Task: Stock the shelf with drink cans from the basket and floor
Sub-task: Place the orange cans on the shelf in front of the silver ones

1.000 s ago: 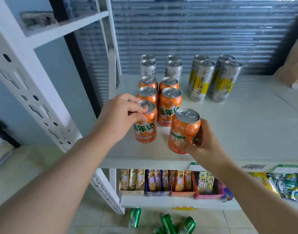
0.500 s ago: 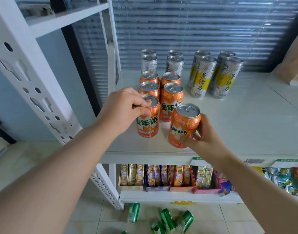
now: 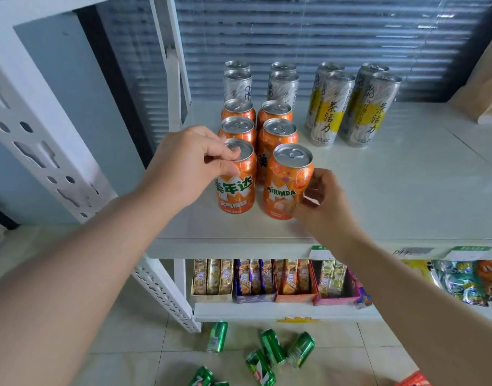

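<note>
Two columns of orange Miranda cans stand on the white shelf point(image 3: 378, 207). My left hand point(image 3: 192, 165) pinches the top rim of the front left orange can point(image 3: 236, 190). My right hand point(image 3: 320, 201) wraps the lower right side of the front right orange can point(image 3: 288, 182), which stands on the shelf beside the left one. Behind them are more orange cans point(image 3: 278, 135), then short silver cans point(image 3: 238, 84). Tall silver-and-yellow cans point(image 3: 353, 107) stand to the right at the back. Several green cans point(image 3: 272, 348) lie on the floor below.
The shelf's white perforated upright point(image 3: 41, 151) runs diagonally on the left. A lower shelf holds boxed snack packs point(image 3: 256, 280) and bagged snacks point(image 3: 462, 282). A red object point(image 3: 413, 381) shows at the bottom right edge. A slatted shutter backs the shelf.
My right hand has set its orange can down on the shelf, further in and next to the left can. My left hand stays on the left can's rim.
</note>
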`<action>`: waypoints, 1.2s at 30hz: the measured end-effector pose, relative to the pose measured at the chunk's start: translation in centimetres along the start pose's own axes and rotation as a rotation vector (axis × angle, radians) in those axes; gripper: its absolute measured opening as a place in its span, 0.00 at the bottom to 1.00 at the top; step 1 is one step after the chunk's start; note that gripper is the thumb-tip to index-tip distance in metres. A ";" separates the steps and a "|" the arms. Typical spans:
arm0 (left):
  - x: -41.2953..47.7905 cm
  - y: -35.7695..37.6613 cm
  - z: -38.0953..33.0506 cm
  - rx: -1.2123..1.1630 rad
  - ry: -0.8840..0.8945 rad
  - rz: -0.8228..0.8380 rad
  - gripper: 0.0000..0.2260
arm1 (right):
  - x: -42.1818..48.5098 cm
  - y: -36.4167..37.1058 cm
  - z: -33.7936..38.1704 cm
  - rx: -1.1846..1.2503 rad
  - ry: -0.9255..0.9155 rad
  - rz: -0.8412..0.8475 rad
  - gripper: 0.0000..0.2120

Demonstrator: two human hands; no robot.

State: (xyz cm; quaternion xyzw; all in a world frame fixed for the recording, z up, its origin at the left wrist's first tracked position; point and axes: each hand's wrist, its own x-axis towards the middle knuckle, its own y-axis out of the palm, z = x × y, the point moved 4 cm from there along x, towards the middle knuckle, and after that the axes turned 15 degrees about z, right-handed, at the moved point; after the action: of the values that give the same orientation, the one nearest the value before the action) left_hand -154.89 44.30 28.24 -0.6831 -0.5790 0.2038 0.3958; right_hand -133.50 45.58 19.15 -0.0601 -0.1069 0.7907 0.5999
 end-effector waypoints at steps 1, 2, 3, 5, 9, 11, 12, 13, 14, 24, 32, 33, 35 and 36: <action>0.0 0.0 0.0 -0.002 0.002 -0.002 0.08 | 0.0 0.1 -0.1 0.004 -0.003 -0.007 0.26; 0.0 0.0 0.1 -0.005 0.003 -0.004 0.09 | 0.0 0.2 -0.3 0.009 -0.004 -0.014 0.26; 0.0 0.0 0.1 -0.008 0.003 -0.007 0.09 | 0.0 0.2 -0.3 0.012 -0.005 -0.019 0.26; 0.0 0.1 0.2 -0.014 0.001 -0.009 0.09 | 0.1 0.3 -0.5 0.014 -0.008 -0.022 0.27; 0.0 0.1 0.2 -0.030 0.007 -0.010 0.09 | 0.4 0.4 -1.0 0.018 -0.009 -0.043 0.26; 0.0 0.1 0.2 -0.028 0.003 -0.007 0.10 | 0.4 0.6 -1.0 0.022 -0.015 -0.035 0.26; 0.0 0.1 0.2 -0.028 0.000 -0.005 0.10 | 0.4 0.6 -1.0 0.024 -0.019 -0.027 0.25; 0.0 0.1 0.2 -0.031 -0.002 -0.003 0.10 | 0.5 0.6 -1.0 0.026 -0.021 -0.016 0.25; 0.0 0.2 0.2 -0.035 -0.003 -0.002 0.10 | 0.5 0.6 -0.9 0.029 -0.022 -0.005 0.25; 0.0 0.1 0.5 -0.061 0.002 -0.001 0.12 | -0.4 0.9 0.1 -0.103 0.022 -0.039 0.25; 0.0 0.2 0.5 -0.059 0.020 -0.018 0.12 | -1.9 1.2 -0.8 -0.035 0.004 -0.024 0.42; 0.0 0.2 0.6 -0.055 0.021 -0.017 0.12 | -1.7 1.1 -0.8 -0.090 0.004 -0.046 0.38; 0.0 0.1 0.5 -0.047 0.022 -0.016 0.11 | -1.4 1.2 -0.7 -0.184 0.023 -0.088 0.38; 0.0 0.1 0.5 -0.045 0.021 -0.018 0.11 | -1.2 1.3 -0.6 -0.214 0.029 -0.087 0.40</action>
State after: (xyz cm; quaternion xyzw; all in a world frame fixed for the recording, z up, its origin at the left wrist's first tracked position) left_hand -155.17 44.47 27.84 -0.6888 -0.5852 0.1800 0.3882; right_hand -134.21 44.12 18.23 -0.1307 -0.1843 0.7469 0.6253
